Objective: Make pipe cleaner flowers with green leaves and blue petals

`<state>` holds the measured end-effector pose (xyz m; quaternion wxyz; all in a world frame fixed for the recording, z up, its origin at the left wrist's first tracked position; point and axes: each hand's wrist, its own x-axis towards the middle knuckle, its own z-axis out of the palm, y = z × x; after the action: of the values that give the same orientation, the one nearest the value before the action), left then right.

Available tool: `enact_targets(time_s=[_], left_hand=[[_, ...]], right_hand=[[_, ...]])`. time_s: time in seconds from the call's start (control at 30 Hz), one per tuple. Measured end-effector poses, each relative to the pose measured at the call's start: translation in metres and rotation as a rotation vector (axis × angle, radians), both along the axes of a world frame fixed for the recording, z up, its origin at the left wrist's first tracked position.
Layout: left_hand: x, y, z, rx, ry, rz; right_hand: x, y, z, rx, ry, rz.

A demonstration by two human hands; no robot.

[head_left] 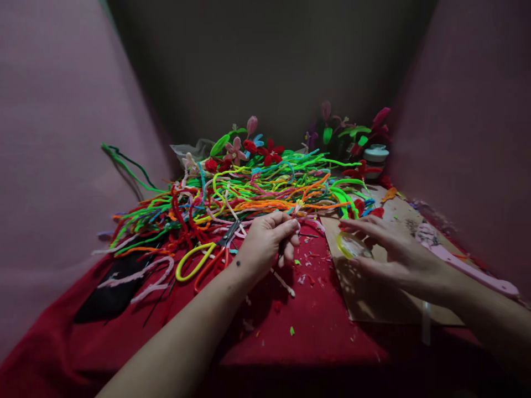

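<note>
My left hand is closed in a pinch near the middle of the red cloth. From its fingertips sticks up a small pipe cleaner piece with pale yellow tips; its lower part is hidden by the fingers. My right hand curves its thumb and fingers around a roll of clear tape with a yellowish edge, over the brown cardboard. Just left of my left hand lie scissors with one yellow and one orange-red handle.
A wide heap of coloured pipe cleaners spans the back. Behind it stand fuzzy flowers and a jar with a pale blue lid. A black flat item lies left, a pink strip-like tool right. Scraps dot the cloth.
</note>
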<state>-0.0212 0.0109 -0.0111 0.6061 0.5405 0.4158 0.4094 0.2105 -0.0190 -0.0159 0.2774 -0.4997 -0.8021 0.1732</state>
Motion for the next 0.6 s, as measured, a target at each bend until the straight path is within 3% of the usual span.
enact_targets(time_s=[0.23, 0.5, 0.6], left_hand=[[0.005, -0.001, -0.005, -0.103, -0.124, -0.049], [0.003, -0.003, -0.006, -0.050, -0.178, -0.072], [-0.002, -0.002, 0.000, -0.033, -0.149, -0.021]], right_hand=[[-0.026, 0.009, 0.017, -0.334, 0.476, 0.158], [-0.043, 0.018, 0.013, -0.328, 0.434, 0.215], [-0.045, 0.022, 0.014, -0.358, 0.440, 0.218]])
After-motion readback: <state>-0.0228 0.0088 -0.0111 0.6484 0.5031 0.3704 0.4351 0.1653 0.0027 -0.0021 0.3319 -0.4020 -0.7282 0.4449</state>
